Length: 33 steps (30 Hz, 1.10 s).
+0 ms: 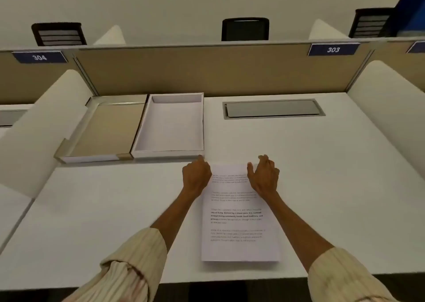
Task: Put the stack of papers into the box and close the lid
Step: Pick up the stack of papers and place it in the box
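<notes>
A stack of white printed papers point(239, 228) lies flat on the white desk in front of me. My left hand point(196, 177) rests at the stack's far left corner, fingers curled, holding nothing. My right hand point(264, 175) hovers at the far right corner with fingers apart. Beyond them stands the open white box point(169, 152), empty inside. Its tan-lined lid point(103, 131) lies flat to the left, joined along the box's left side.
A grey cable hatch point(273, 108) is set in the desk point(345, 186) at the back right. A tan partition point(207, 69) closes the far side, with white side dividers point(34, 129) left and right. Black chairs point(245, 29) show beyond.
</notes>
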Each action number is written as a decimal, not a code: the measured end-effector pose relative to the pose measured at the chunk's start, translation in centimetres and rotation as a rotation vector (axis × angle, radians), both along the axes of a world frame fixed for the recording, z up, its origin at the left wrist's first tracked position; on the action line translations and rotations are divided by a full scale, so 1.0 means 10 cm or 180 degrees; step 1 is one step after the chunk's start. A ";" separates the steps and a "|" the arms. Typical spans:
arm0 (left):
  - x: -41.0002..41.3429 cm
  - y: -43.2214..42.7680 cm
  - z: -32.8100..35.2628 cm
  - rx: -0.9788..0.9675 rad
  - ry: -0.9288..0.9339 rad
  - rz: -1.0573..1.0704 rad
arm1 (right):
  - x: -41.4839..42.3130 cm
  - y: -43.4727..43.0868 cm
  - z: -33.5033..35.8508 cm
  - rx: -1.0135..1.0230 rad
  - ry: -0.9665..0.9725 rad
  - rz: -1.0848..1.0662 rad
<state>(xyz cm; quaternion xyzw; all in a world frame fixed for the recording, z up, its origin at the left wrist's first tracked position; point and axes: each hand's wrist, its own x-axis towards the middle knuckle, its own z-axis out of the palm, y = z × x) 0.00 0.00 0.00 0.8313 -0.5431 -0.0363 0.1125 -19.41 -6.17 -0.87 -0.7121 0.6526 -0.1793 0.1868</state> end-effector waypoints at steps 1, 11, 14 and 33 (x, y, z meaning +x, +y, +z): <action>-0.01 0.04 -0.02 0.0105 -0.0014 0.0094 | -0.02 0.03 -0.01 0.0041 0.0014 -0.0048; -0.26 0.22 -0.23 0.0339 0.0853 0.0704 | -0.02 0.27 -0.15 0.0481 0.0028 -0.0300; -0.31 0.19 -0.21 0.0539 0.1329 0.0818 | 0.01 0.30 -0.19 0.0631 -0.0019 -0.0465; -0.33 0.02 0.12 0.1194 0.2564 0.1561 | 0.04 0.01 0.05 0.1838 -0.0533 -0.1077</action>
